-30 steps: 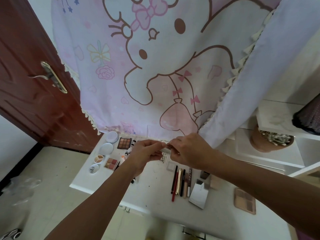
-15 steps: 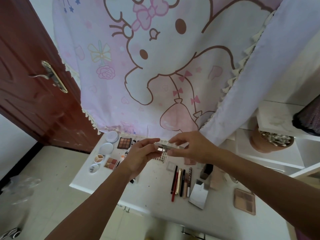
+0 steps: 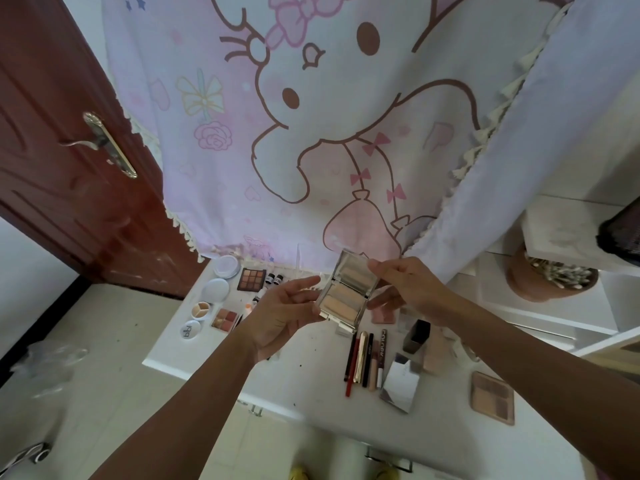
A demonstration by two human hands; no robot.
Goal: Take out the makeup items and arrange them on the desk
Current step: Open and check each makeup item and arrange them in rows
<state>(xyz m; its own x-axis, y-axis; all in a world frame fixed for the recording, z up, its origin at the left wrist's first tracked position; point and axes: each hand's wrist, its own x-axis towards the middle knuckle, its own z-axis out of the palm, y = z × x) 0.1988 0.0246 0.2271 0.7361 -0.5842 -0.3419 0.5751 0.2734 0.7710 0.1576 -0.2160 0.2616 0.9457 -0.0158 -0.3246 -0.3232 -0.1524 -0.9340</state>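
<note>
Four matte pans fill the flat square palette (image 3: 491, 393) nearest me on the white table (image 3: 304, 372). Just beyond lie a mirrored box (image 3: 400, 386) and a row of slim pencils (image 3: 363, 362). Above them, off the table, my left grip (image 3: 284, 313) pinches the base of the hinged silver compact (image 3: 346, 296) while my right grip (image 3: 405, 289) pinches its glossy lid, which stands open. Farther back, a nine-pan palette (image 3: 251, 279) sits under the soft cartoon curtain (image 3: 311, 133).

Silver compact (image 3: 346, 294), lid open, beige pans showing, held above white desk (image 3: 311, 375)
</note>
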